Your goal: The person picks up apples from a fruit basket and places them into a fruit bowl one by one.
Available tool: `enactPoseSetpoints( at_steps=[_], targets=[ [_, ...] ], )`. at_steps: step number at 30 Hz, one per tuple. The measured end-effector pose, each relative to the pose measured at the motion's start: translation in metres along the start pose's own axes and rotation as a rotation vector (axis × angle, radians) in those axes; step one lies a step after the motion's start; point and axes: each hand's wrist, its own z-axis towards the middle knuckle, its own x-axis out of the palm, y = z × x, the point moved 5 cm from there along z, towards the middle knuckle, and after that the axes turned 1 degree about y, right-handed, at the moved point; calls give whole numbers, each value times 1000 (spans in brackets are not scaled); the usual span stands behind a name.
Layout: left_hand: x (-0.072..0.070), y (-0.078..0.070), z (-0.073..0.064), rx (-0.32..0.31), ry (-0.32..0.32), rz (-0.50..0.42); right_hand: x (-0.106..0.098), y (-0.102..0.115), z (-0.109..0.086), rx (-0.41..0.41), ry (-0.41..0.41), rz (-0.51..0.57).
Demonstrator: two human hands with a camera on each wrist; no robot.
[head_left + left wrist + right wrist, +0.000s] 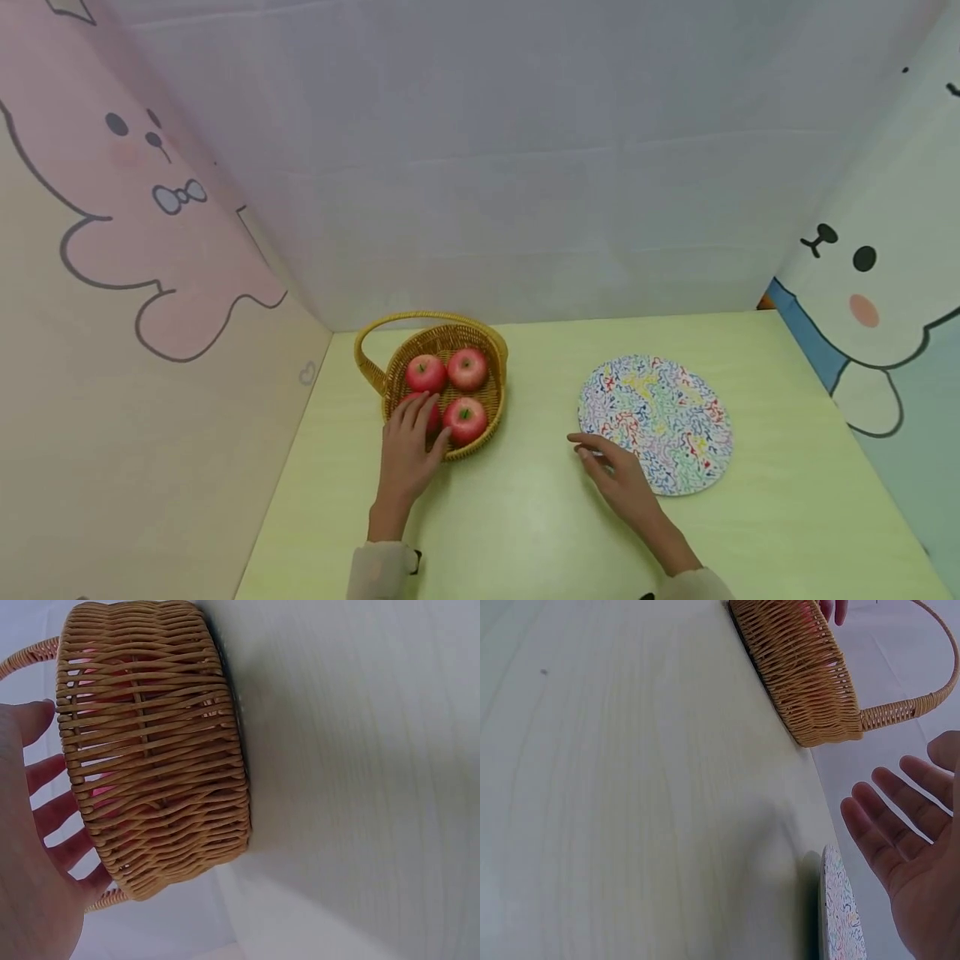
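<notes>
Several red apples sit inside a round wicker basket with a tall arched handle. My left hand reaches over the basket's near rim, its spread fingers above the near-left apple and partly covering it. Whether the fingertips touch that apple is hidden. In the left wrist view, the basket's woven side hides most of the fruit. My right hand hovers by the near-left edge of a round board with a multicoloured squiggle pattern. Its fingers are loosely bent and nothing is between them.
The basket and the board stand apart on a pale wood-grain table. A plain pale cloth wall rises behind. Printed side walls with cartoon animals, one pink and one white, flank the table.
</notes>
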Motion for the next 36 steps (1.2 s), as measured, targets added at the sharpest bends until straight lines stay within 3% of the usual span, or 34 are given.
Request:
enactPoseSetpoints(
  at_steps=[7, 20, 27, 36],
  targets=[
    [2, 7, -2, -81, 14, -16, 12, 5, 11, 0, 43, -14],
    [-6, 23, -8, -170, -61, -7, 9, -2, 17, 19, 10, -73],
    [-5, 31, -13, -269, -77, -45, 11, -2, 20, 23, 37, -46],
    [-3, 40, -17, -348, -108, -102, 21, 6, 31, 4, 75, -44]
  ],
)
